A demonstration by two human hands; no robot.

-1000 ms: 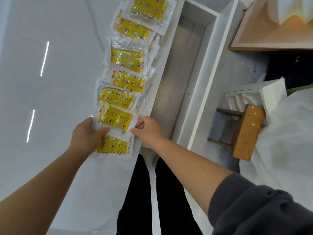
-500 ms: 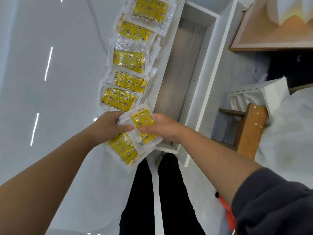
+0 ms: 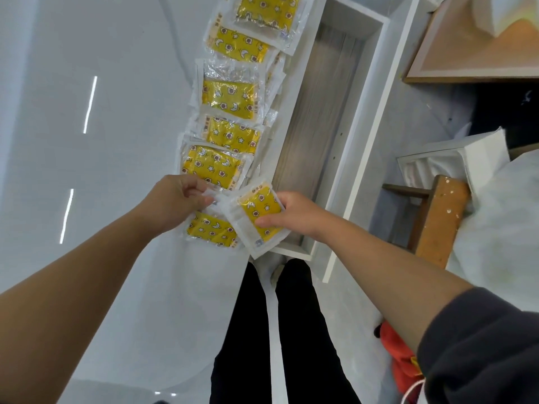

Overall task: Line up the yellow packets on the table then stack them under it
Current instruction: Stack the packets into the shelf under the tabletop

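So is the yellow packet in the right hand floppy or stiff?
Probably floppy: the packet has thin, crinkly clear plastic edges. Likely light, since the right hand holds it up with just thumb and fingers. Maybe slippery; the wrap looks shiny.

Yellow packets (image 3: 230,97) (white stars, moons, brown flowers) in clear wrap; glossy white table (image 3: 116,141).

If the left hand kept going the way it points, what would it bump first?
Probably the yellow packet the right hand grips; the left hand points toward it, fingers seemingly on its clear edge.
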